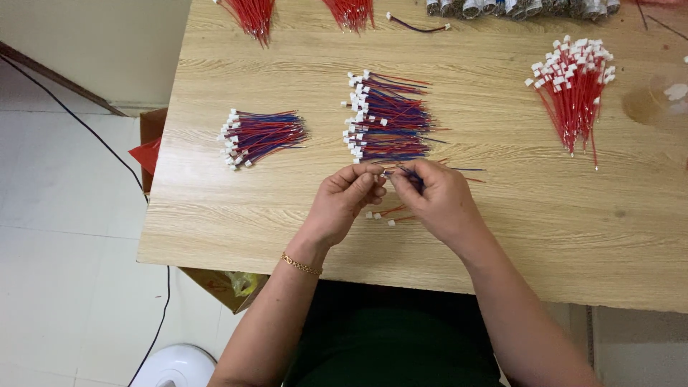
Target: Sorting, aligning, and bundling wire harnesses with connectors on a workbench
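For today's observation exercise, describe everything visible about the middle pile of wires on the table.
The middle pile is a loose heap of thin red and blue wires, each ending in a small white plastic plug. The plugs cluster along its left side; the wire tails fan rightward. It lies flat on the wooden table, just beyond the left hand and right hand, which do not touch it.

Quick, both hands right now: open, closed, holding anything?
Left hand: fingers pinched shut on thin red-and-blue wires.
Right hand: closed, pinching the same wires.
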